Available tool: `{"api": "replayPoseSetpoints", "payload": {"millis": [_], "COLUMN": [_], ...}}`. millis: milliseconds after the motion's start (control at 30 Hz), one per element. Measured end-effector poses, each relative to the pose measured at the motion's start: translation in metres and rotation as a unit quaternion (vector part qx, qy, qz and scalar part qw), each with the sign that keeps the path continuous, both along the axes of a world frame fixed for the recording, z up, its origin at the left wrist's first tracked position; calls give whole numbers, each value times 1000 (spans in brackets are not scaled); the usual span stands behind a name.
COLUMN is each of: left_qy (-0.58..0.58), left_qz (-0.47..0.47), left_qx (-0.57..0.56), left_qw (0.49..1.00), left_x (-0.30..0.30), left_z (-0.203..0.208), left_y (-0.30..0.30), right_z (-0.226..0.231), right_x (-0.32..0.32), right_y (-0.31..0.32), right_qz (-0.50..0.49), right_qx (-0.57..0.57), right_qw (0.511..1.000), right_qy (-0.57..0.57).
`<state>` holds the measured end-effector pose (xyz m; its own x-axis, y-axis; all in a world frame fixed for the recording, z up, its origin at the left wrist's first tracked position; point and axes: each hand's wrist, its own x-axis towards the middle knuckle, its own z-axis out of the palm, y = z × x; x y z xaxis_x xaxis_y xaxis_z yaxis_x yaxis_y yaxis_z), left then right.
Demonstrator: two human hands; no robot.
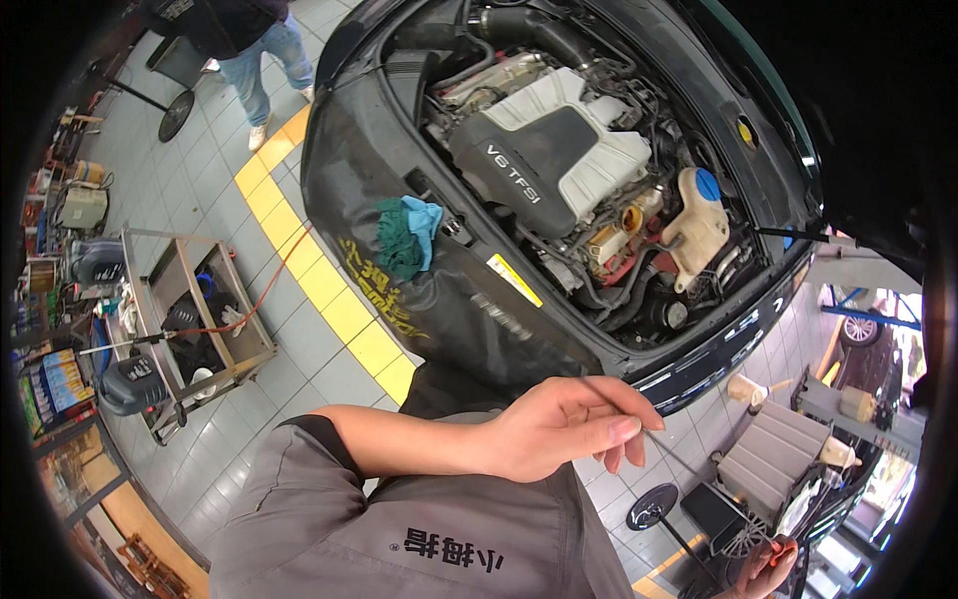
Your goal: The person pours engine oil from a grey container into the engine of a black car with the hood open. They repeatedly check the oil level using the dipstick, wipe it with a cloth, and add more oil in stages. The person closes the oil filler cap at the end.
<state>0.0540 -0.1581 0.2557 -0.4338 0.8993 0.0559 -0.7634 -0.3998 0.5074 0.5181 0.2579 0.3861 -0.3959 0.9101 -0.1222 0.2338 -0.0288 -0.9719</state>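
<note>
My left hand (pixel 564 429) is closed in a pinch, with the thin dark shaft of a dipstick (pixel 689 464) between thumb and fingers. It is in front of the car's front edge, at chest height. At the lower right my right hand (pixel 766 573) grips the dipstick's orange handle. The shaft slants between the two hands, and its tip shows faintly past my left fingers. Beyond lies the open engine bay, with a grey and black engine cover (pixel 539 150), a gold-coloured round opening (pixel 632 219) and a whitish reservoir (pixel 699 235) with a blue cap.
A black fender cover (pixel 349 200) drapes the car's side, with green and blue cloths (pixel 404 237) on it. A metal tool cart (pixel 200 319) stands left, near a red hose (pixel 274 285). Another person (pixel 264 65) stands at the back. A grey case-like unit (pixel 773 454) is at right.
</note>
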Motion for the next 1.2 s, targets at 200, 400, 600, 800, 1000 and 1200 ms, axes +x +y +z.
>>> {"api": "replayPoseSetpoints", "payload": {"millis": [200,400,600,800,1000,1200], "left_qy": [-1,-9,-11,0,16,6], "left_qz": [66,77,82,68,59,68], "left_qx": [-35,-13,-17,-38,-55,-83], "left_qw": [997,997,996,997,997,994], "left_x": [1,2,0,-5,-11,-13], "left_z": [-4,-8,-7,-8,-5,-30], "left_y": [-8,-8,-4,2,11,40], "right_z": [-8,-13,-13,-14,-27,-43], "right_x": [-73,-121,-136,-132,-124,-134], "right_y": [7,-7,-9,5,27,25], "right_qz": [169,141,123,141,137,43], "right_qx": [-48,-53,-44,-80,-99,-82], "right_qw": [982,987,991,986,985,996], "right_qy": [72,59,41,44,16,12]}}
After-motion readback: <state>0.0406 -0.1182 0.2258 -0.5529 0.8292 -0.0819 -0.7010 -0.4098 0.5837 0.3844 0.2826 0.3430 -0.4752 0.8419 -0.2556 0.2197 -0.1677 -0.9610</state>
